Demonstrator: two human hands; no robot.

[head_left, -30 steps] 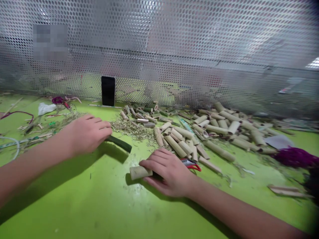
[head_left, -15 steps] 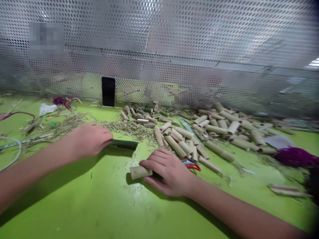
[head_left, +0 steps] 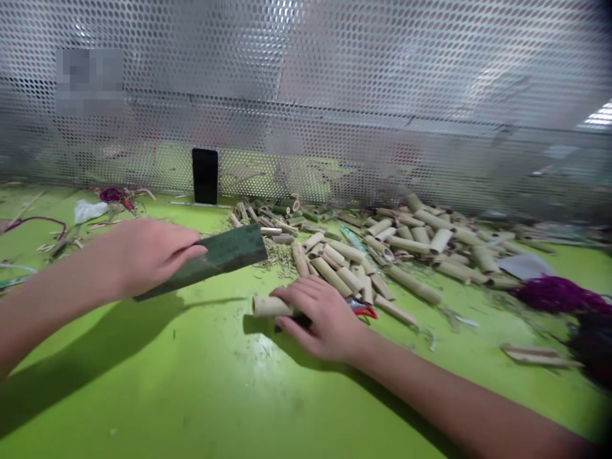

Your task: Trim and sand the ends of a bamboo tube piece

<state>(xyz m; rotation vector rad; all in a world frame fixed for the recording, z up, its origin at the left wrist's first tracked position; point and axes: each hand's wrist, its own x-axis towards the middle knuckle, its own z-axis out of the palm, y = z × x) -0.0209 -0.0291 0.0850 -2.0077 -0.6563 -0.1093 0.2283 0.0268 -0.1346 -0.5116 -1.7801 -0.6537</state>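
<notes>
My left hand (head_left: 143,255) is closed on a dark green, flat rectangular slab (head_left: 224,252), held tilted above the table with its face toward me. What the slab is made of I cannot tell. My right hand (head_left: 325,319) rests low over the table, fingers wrapped round a short pale bamboo tube (head_left: 270,306) whose end pokes out to the left. Something dark shows under the right fingers, mostly hidden. Just behind that hand lies a tool with red handles (head_left: 364,310), partly covered.
A large heap of cut bamboo tubes (head_left: 421,236) spreads over the green table (head_left: 201,395). A black phone (head_left: 205,176) leans on the perforated metal screen (head_left: 306,115). Purple string (head_left: 559,293) lies at right. Crumpled white plastic (head_left: 90,211) sits back left.
My left hand has raised and turned the green slab, so its broad face shows instead of its edge. My right hand, still holding the bamboo tube, appears slightly higher in view.
</notes>
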